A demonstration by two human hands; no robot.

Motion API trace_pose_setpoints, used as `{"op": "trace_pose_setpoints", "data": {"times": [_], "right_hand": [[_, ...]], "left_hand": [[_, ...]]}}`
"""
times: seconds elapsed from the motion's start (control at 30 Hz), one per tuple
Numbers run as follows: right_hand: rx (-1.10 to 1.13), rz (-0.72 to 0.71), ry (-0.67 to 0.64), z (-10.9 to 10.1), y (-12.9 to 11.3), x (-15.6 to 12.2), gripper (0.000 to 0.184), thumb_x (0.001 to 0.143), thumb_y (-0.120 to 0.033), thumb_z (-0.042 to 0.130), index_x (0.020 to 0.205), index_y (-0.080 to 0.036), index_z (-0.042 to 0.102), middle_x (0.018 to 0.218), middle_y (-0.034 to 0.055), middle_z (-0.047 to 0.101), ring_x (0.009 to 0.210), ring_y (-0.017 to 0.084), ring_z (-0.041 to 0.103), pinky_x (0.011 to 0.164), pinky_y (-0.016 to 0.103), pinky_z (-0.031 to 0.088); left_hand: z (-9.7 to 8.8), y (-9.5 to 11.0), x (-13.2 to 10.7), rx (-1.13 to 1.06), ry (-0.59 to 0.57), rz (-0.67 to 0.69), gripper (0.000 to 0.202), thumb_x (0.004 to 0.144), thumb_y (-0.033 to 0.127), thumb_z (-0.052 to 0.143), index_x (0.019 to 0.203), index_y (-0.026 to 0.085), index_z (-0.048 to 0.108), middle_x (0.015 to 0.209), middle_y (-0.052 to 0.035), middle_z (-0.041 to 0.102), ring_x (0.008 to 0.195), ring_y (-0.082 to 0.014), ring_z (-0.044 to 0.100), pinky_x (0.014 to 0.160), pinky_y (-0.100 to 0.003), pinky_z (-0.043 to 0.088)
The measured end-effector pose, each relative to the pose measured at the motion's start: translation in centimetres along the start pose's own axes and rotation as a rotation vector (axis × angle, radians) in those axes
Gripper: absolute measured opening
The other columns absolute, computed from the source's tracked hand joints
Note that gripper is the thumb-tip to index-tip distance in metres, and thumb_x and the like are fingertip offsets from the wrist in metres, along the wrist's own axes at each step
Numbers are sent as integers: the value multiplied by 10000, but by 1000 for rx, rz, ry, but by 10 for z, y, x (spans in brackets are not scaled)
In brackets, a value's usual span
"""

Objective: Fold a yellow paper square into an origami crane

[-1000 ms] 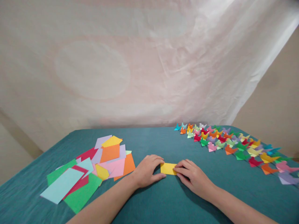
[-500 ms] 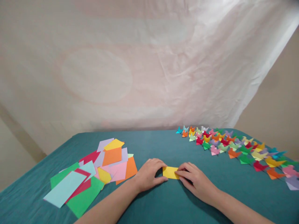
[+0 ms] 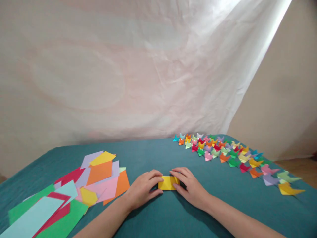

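Yellow paper rectangle [image 3: 167, 183] is gripped at its ends by the left hand [image 3: 143, 186] and right hand [image 3: 192, 188] on the worktop [image 3: 148, 157]; loose paper sheets [image 3: 99, 173] are spread left of it, paper birds [image 3: 225, 158] ranged right.

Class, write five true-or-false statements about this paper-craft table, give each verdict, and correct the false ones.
1. The bare left hand and bare right hand both touch the small yellow rectangular paper. True.
2. The loose pile of flat coloured paper sheets lies to the right of both hands. False: the pile lies to their left.
3. The multicoloured folded-paper birds stand on the table's right side. True.
4. The cloth covering the table is bright red. False: it is dark teal.
5. In the pile, an orange rectangular sheet lies completely beneath a lavender one. False: the orange sheet partly covers it.
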State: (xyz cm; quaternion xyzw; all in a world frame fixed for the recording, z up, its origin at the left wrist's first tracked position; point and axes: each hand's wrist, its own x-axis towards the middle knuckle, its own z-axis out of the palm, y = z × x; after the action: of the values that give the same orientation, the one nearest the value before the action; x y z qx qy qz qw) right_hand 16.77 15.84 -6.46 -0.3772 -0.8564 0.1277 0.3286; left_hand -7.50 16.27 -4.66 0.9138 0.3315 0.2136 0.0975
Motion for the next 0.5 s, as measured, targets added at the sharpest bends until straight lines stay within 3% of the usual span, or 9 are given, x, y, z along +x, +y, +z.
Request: {"op": "trace_pose_setpoints", "data": {"times": [0.3,0.43,0.5], "right_hand": [[242,130,-36,-18,-10,7,296,850,-193,518,1139,-191,581,955,55,648,901,178,557,835,342,429],[547,331,-8,-27,-11,15,229,826,-231,539,1042,-166,577,800,11,615,722,136,557,673,265,440],[687,450,80,-27,-9,22,193,798,-275,574,957,-167,558,741,-16,588,656,120,538,611,240,417]], "left_hand": [[-13,6,6,115,53,175,260,875,295,552,1134,268,541,1204,-58,576,1059,-191,558,894,-334,463],[-23,10,19,14,166,82,325,866,294,563,1189,291,524,1288,-59,514,1142,-208,518,942,-356,453],[-22,11,28,-102,268,-27,368,847,321,585,1206,281,515,1318,-76,475,1176,-234,494,955,-396,450]]}}
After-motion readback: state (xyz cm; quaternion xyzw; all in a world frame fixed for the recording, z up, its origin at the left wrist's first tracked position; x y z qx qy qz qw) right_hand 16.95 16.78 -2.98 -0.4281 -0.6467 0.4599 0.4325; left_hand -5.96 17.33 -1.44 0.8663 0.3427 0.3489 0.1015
